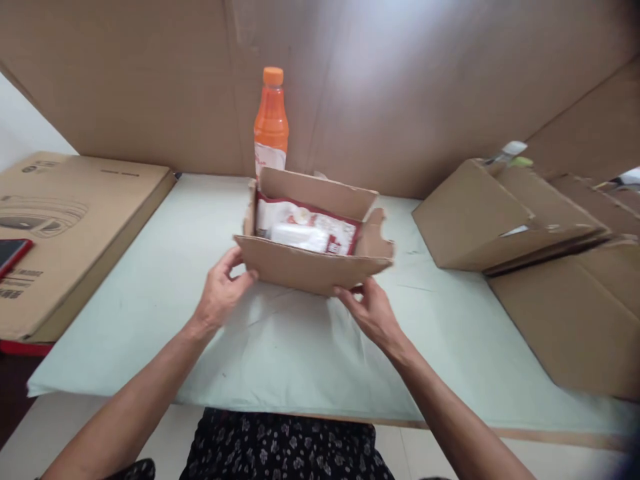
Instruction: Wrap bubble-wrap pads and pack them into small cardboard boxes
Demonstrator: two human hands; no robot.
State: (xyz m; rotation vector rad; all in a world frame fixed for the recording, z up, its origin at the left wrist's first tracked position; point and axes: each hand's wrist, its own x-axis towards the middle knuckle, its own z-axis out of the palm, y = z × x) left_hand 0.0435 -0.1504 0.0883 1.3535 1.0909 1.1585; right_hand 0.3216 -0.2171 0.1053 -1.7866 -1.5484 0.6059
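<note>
Between my two hands is a small open-topped cardboard box, its flaps standing up. My left hand grips the box's left front corner, thumb on the front wall. At the lower right my right hand holds it, thumb against the front and fingers hidden behind or under it. Inside lies a white packet with dark red edges, and a shiny white wrapped item rests in front of it. Behind the box's left end stands an orange bottle with an orange cap.
Pale green cloth covers the table. To the left lies a large flat carton with a red-edged dark device on it. Open cardboard boxes stand at the right, a clear bottle top sticking out. Cardboard panels rise behind.
</note>
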